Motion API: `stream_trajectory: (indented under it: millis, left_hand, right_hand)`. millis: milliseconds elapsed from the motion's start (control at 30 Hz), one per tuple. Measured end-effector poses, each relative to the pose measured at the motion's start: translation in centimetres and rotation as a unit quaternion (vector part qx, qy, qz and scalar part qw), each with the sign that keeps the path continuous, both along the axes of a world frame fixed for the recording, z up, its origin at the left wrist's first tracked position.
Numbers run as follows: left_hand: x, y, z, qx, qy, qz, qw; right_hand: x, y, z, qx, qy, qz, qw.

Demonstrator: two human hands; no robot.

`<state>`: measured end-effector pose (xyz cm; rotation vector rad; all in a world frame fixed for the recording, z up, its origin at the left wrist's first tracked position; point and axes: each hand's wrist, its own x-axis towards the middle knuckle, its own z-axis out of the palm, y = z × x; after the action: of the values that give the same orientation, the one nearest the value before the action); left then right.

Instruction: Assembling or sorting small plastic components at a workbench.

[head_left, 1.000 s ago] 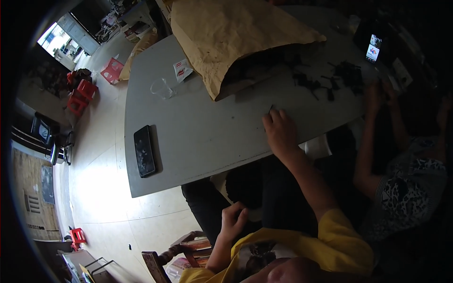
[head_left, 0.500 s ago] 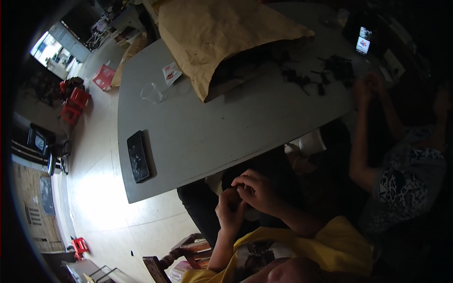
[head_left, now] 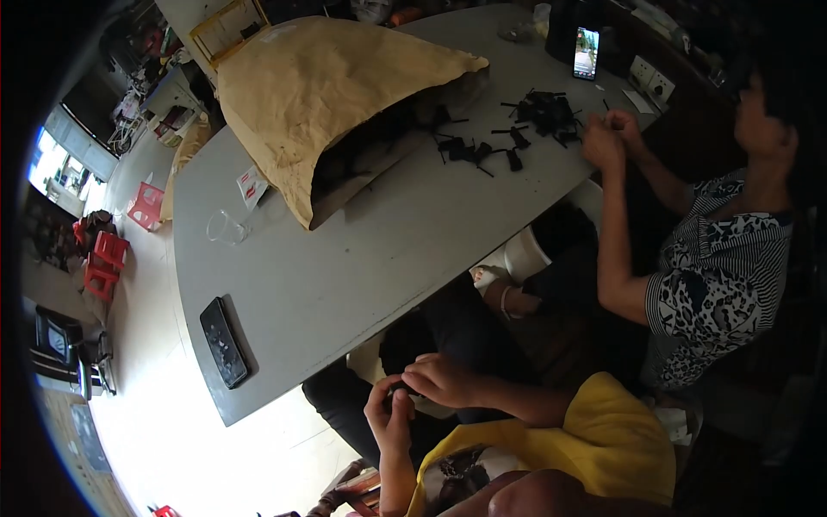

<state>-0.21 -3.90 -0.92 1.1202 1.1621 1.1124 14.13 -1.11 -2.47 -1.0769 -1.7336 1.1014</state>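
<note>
Two red plastic stools (head_left: 105, 263), stacked together, stand on the floor at the far left. To their right is the grey, flat-topped table (head_left: 413, 224). A black rectangular phone (head_left: 224, 343) lies flat near the table's left corner, its screen dark. Beyond it are a clear plastic cup (head_left: 226, 227), tipped on its side, and a small red-and-white packet (head_left: 251, 187), which sits against a large brown paper sack (head_left: 301, 95). The sack lies with its open mouth facing right; dark contents show inside.

Below the near table edge, the person's left hand (head_left: 388, 418) is partly closed, fingers curled. A small dark piece (head_left: 401, 389) is held between its thumb and forefinger. The right hand (head_left: 438, 379) is half closed, its bent fingertips meeting those of the left hand; whether it also grips the piece cannot be told.

Loose black parts (head_left: 469, 152) are scattered beside the sack mouth. A denser heap of black parts (head_left: 544, 112) lies to their right. Behind the heap, a phone with a lit screen (head_left: 586, 53) stands upright. At the right table edge, a co-worker's two hands (head_left: 605, 142) are drawn together; their contents cannot be made out.
</note>
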Motion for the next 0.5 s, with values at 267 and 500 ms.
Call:
stream_trajectory:
  millis: [267,500]
  left_hand:
    - [0.6,0.0,-0.5,-0.065,-0.142,0.047,0.987]
    - [-0.2,1.0,-1.5,0.228,0.279,0.036,0.932]
  right_hand:
    - [-1.2,-1.1,0.1,0.193,-0.132,-0.083,0.969]
    - [-0.8,-0.8,0.6,0.201,-0.135,-0.160,0.957]
